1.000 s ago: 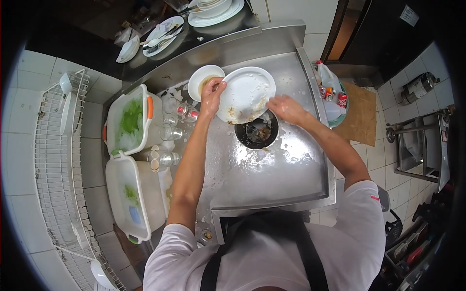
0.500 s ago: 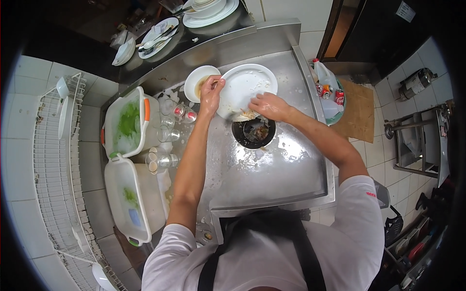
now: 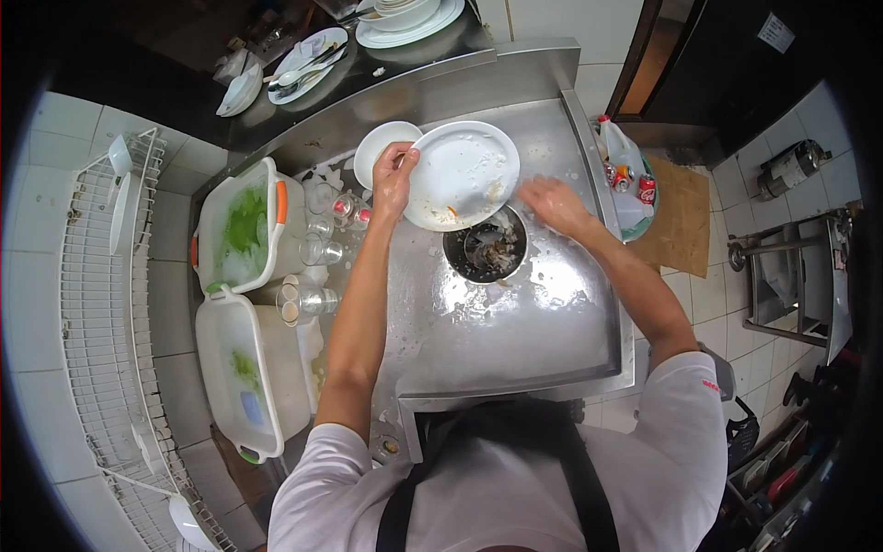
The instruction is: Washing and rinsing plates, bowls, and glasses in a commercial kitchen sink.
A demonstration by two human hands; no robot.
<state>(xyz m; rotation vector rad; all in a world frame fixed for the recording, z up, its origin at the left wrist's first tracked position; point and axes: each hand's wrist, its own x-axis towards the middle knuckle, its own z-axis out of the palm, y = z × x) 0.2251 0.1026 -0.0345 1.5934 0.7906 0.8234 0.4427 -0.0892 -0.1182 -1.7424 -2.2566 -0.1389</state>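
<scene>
My left hand [image 3: 393,179] is closed on the left rim of a white oval plate [image 3: 460,170], thumb on its upper face. The plate is tilted, its near edge over a round waste hole [image 3: 485,262] in the steel counter. Bits of food cling to the plate, with a small orange scrap near its lower rim. Wet food scraps [image 3: 497,248] lie in the hole. Just right of the plate, my right hand [image 3: 555,207] is off it, fingers stretched and slightly blurred, with nothing visible in them. A white bowl [image 3: 375,147] stands behind my left hand, partly hidden.
At left stand two white tubs [image 3: 274,225] with green scrubbing material and suds. Several glasses [image 3: 317,248] lie beside them. Stacked dishes [image 3: 409,28] and a cutlery-laden plate [image 3: 308,55] rest on the back ledge. A bin [image 3: 635,216] with cans and a bottle stands right.
My right hand has moved right, off the plate. Much of the food at the plate's near edge is gone, and more scraps lie in the hole. The plate has shifted slightly left.
</scene>
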